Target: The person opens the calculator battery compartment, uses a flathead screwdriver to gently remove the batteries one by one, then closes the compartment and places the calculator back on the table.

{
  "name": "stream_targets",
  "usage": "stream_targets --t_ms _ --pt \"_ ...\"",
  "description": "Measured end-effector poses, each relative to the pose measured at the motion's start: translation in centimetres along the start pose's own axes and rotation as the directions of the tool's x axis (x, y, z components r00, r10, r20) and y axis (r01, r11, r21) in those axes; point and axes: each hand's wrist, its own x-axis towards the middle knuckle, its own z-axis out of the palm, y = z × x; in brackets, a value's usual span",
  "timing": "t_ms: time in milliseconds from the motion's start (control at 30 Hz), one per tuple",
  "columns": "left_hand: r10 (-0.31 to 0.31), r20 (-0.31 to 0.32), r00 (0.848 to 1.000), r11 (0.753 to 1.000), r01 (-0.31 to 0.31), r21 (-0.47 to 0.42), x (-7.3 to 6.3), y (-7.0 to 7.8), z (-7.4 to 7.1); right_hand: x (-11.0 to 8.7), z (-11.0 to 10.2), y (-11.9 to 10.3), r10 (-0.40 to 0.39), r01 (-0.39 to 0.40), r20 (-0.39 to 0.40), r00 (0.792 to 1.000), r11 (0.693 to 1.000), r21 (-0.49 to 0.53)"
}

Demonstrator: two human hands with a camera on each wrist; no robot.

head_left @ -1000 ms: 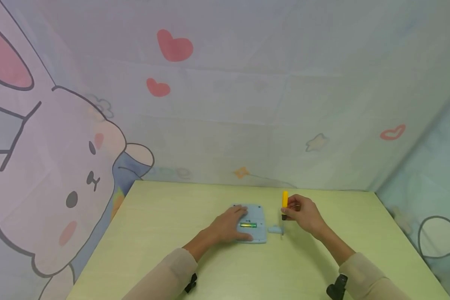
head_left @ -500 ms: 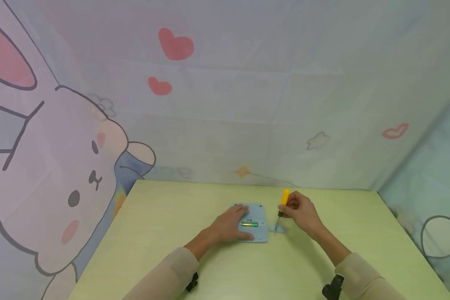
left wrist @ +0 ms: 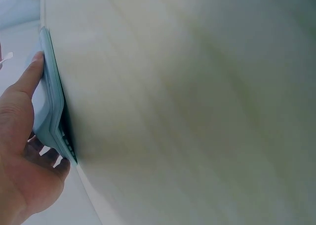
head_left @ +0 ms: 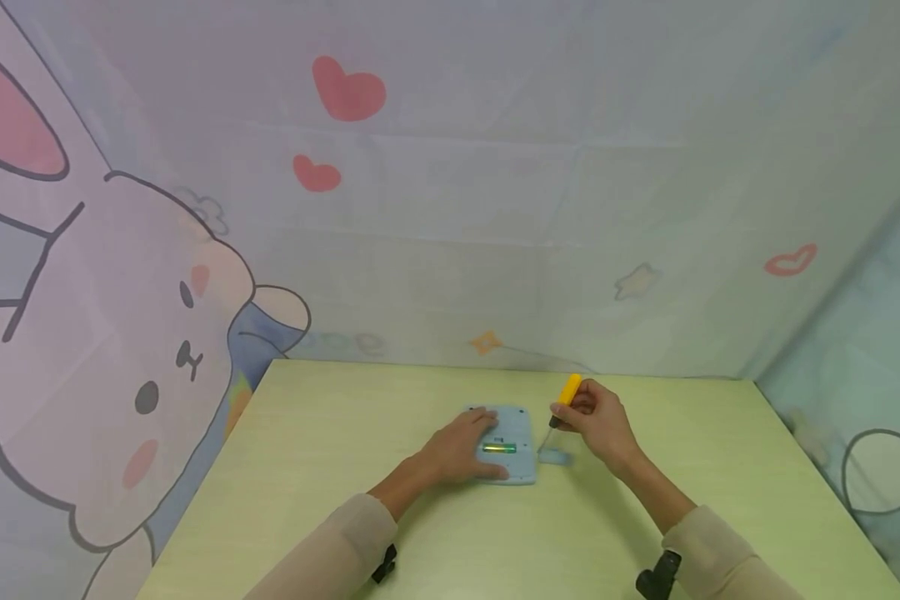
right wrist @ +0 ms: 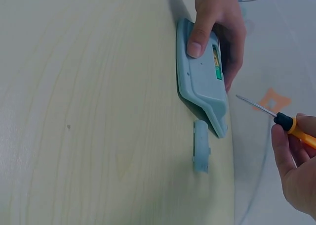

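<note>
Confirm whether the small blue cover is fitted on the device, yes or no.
No, the cover lies loose on the table beside the device, whose battery shows.

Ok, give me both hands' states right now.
Left hand: open, pressing flat on the light blue plastic device.
Right hand: gripping the yellow-handled screwdriver.

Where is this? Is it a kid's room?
Maybe a small work corner dressed up like one. A pale wooden table stands inside cloth walls printed with a cartoon bunny and hearts. A hand holds a screwdriver.
</note>
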Motion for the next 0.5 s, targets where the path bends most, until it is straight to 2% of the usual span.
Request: stream_targets --t_ms 200,500 --pt "-0.002 -0.001 1.0 1.0 0.002 0.0 -0.1 0.0 -0.1 0.1 0.5 0.0 0.012 -0.011 -0.016 1.0 0.998 0.056" --pt "0.002 0.001 1.0 1.0 -0.002 -0.017 -0.2 -0.1 0.0 0.1 1.5 0.2 0.04 -0.038 -0.035 0.999 0.998 0.056"
